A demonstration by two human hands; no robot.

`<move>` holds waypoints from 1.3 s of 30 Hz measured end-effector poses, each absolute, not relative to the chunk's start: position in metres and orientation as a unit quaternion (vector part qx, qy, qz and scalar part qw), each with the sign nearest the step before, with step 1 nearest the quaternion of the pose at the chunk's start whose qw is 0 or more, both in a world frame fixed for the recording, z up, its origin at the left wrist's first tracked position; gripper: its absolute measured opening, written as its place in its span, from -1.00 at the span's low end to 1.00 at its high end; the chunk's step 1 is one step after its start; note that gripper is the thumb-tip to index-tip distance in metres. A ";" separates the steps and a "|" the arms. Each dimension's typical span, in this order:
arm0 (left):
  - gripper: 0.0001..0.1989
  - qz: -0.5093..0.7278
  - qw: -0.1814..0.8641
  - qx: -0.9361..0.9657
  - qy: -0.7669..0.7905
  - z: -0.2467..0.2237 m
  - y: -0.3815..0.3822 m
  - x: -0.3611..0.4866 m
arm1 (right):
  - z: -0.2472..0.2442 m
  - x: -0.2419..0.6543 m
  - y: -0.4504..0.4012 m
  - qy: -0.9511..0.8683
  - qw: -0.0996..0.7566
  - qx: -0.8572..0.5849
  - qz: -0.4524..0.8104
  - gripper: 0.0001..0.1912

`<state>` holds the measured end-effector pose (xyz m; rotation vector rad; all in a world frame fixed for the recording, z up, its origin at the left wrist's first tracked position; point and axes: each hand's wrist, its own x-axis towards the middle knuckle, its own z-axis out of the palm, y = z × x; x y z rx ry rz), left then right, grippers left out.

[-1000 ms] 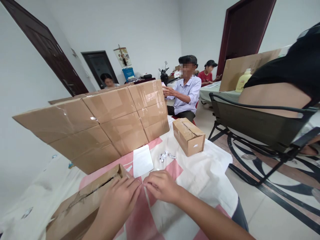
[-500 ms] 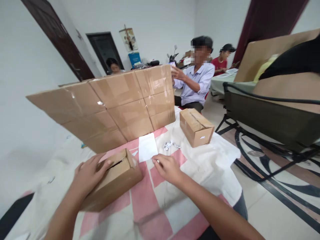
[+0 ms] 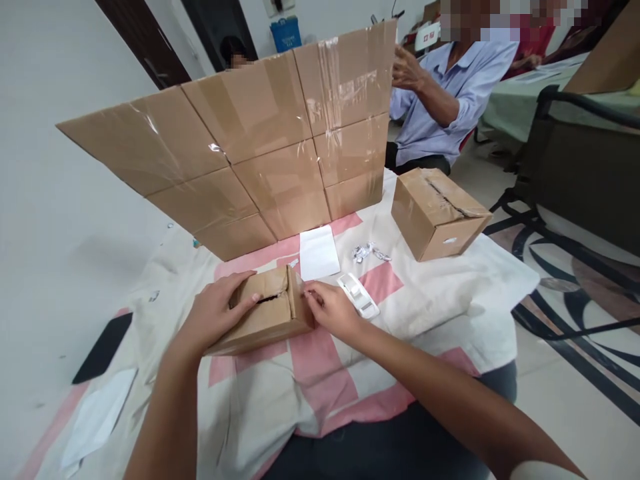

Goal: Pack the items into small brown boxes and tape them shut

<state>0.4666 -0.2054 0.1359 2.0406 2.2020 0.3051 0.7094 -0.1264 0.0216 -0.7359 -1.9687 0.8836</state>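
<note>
A small taped cardboard box [image 3: 273, 313] lies on the cloth in front of me. My left hand [image 3: 217, 307] grips it from the left, with the thumb on top near a dark slit and the fingers over the far side. At the box's right end, my right hand [image 3: 333, 310] has its thumb and fingertips pinched together against or very near the end face. Whatever is between those fingertips is too small to make out. Just right of that hand lies a white plastic item [image 3: 359, 295]. A white sheet of paper [image 3: 319, 253] lies behind the box.
A tall cardboard panel [image 3: 270, 147] stands across the table. Crumpled silvery scraps [image 3: 370, 252] and a second cardboard box [image 3: 440, 217] are to the right. A dark flat object [image 3: 103, 347] and papers [image 3: 100, 413] lie left. A person in a light shirt [image 3: 440, 113] sits beyond.
My view has tipped downward. My right hand has moved from beside the paper to the box's right end, and the white plastic item now shows beside it.
</note>
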 end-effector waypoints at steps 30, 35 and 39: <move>-0.40 0.107 0.074 0.670 0.731 0.133 -0.195 0.470 | 0.015 0.708 -0.149 -0.734 0.487 -0.261 0.396 -0.73; -0.39 0.103 0.077 0.671 0.731 0.134 -0.195 0.469 | 0.013 0.712 -0.157 -0.716 0.497 -0.248 0.423 -0.70; -0.40 0.106 0.076 0.674 0.727 0.133 -0.194 0.468 | 0.012 0.716 -0.162 -0.707 0.493 -0.247 0.442 -0.70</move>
